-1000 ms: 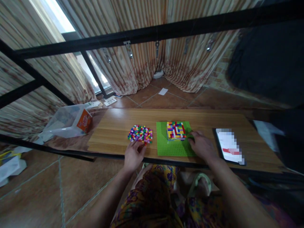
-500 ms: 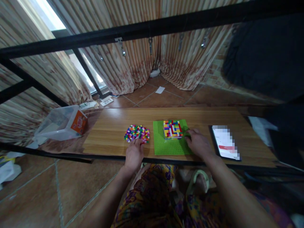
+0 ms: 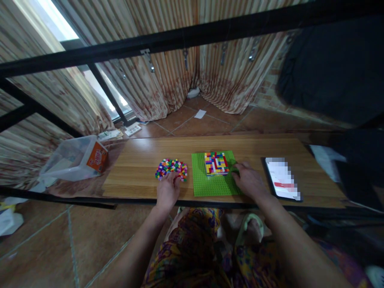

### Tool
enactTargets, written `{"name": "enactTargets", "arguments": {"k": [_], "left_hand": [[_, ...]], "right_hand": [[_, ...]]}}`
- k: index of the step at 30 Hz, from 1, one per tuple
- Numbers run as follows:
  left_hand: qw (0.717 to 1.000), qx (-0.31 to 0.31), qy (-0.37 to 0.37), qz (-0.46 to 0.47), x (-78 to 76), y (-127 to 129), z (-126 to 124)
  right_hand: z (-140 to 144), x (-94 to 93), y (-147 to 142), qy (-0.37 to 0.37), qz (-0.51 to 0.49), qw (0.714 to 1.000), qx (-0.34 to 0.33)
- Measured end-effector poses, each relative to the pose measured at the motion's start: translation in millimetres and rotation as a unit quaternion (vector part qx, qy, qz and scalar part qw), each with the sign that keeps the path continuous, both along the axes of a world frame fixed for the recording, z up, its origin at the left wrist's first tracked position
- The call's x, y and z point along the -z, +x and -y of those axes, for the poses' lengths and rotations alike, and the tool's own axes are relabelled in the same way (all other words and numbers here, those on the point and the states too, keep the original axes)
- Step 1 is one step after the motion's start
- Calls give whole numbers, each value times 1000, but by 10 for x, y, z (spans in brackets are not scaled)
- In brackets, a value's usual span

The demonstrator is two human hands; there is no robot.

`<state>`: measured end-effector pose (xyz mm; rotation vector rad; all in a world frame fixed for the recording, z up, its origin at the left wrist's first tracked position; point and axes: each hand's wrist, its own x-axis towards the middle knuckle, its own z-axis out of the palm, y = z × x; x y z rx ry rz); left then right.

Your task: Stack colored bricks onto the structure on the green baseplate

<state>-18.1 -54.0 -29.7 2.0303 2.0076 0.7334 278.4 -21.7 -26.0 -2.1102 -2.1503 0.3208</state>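
- Left hand (image 3: 167, 191) at the near edge of a loose bricks pile (image 3: 171, 169) on the tabletop (image 3: 135, 176), fingers (image 3: 171, 177) spread and touching the nearest pieces; whether one is pinched, impossible to tell.
- Right hand (image 3: 249, 182) flat on the green baseplate (image 3: 210, 186), fingers lightly curled, tips near the right side of the built block (image 3: 216, 163); nothing visibly gripped.
- Built block seated on the far half of the baseplate, just right of the pile.
- Bricks likely light, hard and smooth, prone to scatter or slip; best pinched one at a time by opposite sides between thumb and forefinger.
- Baseplate probably thin, stiff and apt to slide; a flat palm on a bare corner looks the surest hold.
- Tablet (image 3: 282, 184) lying right of the baseplate, apart from the right hand; clear bin (image 3: 72, 158) with an orange box (image 3: 96, 157) off the tabletop's left end.
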Motion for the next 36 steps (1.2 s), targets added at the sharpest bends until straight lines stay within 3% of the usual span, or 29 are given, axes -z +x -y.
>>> {"name": "enactTargets", "arguments": {"k": [6, 11, 16, 22, 29, 36], "left_hand": [[999, -29, -15, -37, -42, -10, -95], [998, 15, 24, 47, -80, 43, -136], [988, 70, 48, 126, -247, 322, -231], [983, 140, 71, 89, -422, 797, -499], [982, 162, 78, 62, -321, 1210, -939], [988, 129, 51, 74, -184, 1289, -1085]], "right_hand": [[2, 20, 7, 8, -10, 1000, -4], [4, 2, -5, 6, -9, 1000, -1], [11, -51, -32, 2, -27, 1000, 6], [7, -54, -43, -1, -36, 999, 12], [0, -85, -37, -13, -52, 999, 6], [-23, -89, -31, -15, -59, 998, 4]]}}
